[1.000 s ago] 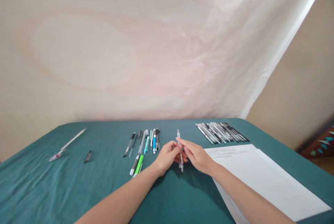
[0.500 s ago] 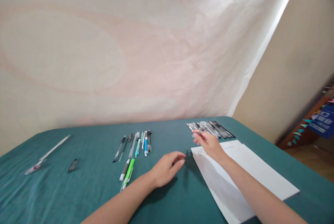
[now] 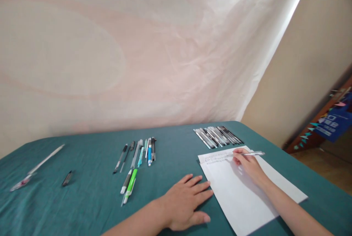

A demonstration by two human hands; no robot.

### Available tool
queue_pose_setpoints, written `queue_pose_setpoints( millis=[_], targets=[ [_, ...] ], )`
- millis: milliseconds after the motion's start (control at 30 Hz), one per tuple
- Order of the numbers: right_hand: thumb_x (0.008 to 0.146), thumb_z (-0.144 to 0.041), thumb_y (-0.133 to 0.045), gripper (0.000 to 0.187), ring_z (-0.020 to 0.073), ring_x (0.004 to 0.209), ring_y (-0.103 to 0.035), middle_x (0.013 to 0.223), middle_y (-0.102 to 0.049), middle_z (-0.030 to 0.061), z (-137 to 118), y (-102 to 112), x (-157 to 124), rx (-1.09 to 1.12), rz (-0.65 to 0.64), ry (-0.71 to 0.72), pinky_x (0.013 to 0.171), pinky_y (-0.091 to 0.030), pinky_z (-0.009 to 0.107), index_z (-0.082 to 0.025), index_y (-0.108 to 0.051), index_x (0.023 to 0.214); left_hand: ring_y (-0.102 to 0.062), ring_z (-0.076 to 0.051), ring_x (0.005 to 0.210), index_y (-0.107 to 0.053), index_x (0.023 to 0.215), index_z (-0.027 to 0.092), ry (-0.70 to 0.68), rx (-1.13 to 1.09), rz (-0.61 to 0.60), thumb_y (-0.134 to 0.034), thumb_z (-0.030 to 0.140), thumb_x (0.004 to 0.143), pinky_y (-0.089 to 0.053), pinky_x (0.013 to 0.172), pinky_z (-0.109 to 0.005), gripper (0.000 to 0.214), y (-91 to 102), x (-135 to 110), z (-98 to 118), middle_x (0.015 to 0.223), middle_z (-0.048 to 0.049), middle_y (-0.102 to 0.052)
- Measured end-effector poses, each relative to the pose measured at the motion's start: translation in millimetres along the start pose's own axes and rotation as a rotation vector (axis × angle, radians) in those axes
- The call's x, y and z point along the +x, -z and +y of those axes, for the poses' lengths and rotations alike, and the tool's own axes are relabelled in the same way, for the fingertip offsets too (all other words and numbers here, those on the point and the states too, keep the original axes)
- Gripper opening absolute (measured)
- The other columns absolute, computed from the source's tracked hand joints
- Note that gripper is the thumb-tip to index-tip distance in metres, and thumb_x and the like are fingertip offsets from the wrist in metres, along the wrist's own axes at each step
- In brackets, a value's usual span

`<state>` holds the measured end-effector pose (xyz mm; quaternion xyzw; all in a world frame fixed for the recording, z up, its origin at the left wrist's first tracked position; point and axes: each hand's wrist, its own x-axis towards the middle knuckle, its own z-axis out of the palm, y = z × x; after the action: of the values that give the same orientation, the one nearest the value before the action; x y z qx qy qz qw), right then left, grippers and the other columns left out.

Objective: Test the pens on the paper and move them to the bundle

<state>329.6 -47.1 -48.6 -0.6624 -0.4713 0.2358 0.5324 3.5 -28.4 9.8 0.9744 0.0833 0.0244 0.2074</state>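
Observation:
My right hand [image 3: 246,164] is closed around a slim clear pen [image 3: 255,153], held over the upper part of the white paper [image 3: 231,195]. Small handwriting shows in rows near the paper's top edge; the pen's tip is too small to make out. Flat on the green cloth lies my left hand [image 3: 188,201], fingers spread, with fingertips at the paper's left edge. Left of that hand rest a bright green pen [image 3: 131,185] and a grey-and-white pen [image 3: 126,181].
A row of several pens [image 3: 218,136] lies beyond the paper. Left of centre is another group, including a blue-and-white pen [image 3: 150,152]. Farther left are a short dark pen cap [image 3: 66,178] and a long white stick-like thing [image 3: 46,159]. A pale curtain [image 3: 154,52] hangs behind the table.
My right hand has moved from near the row of pens down onto the paper with the pen. My left hand has flattened and come nearer, its fingers now reaching the paper's edge.

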Motion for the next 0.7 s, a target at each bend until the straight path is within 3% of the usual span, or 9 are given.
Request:
queue_pose_setpoints(
  millis=[133,300,700],
  targets=[
    [0.077,-0.039,-0.051,0.021,0.0119,0.051,-0.049,0.055,-0.055,-0.0013,4.7,0.2,2.2,-0.110,-0.008,-0.021,0.049,-0.037,0.023,-0.019,-0.053,0.076,-0.017,-0.027,0.132,-0.021,0.138,0.025,-0.005,0.015,0.002,-0.024,0.056,0.087,-0.014,0.106,-0.048,0.060,1.5,0.1,-1.8,0.144,-0.0040,-0.024],
    [0.076,-0.042,-0.050,0.023,0.0099,0.040,-0.040,0.043,-0.044,-0.0064,9.3,4.8,7.1,-0.294,0.024,-0.010,0.041,-0.030,0.022,-0.020,-0.050,0.069,-0.018,-0.027,0.132,-0.023,0.138,0.024,-0.009,0.021,0.016,-0.024,0.056,0.087,-0.015,0.106,-0.047,0.060,-0.8,0.8,-4.3,0.144,-0.0045,-0.026],
    [0.080,-0.043,-0.043,0.026,0.0105,0.040,-0.041,0.044,-0.043,-0.0060,7.9,4.2,5.1,-0.403,0.036,0.027,0.041,-0.030,0.022,-0.020,-0.048,0.068,-0.018,-0.027,0.132,-0.023,0.138,0.025,-0.004,0.022,0.011,-0.024,0.056,0.086,-0.014,0.106,-0.047,0.060,-1.2,2.6,-4.6,0.144,-0.0043,-0.026]
  ],
)
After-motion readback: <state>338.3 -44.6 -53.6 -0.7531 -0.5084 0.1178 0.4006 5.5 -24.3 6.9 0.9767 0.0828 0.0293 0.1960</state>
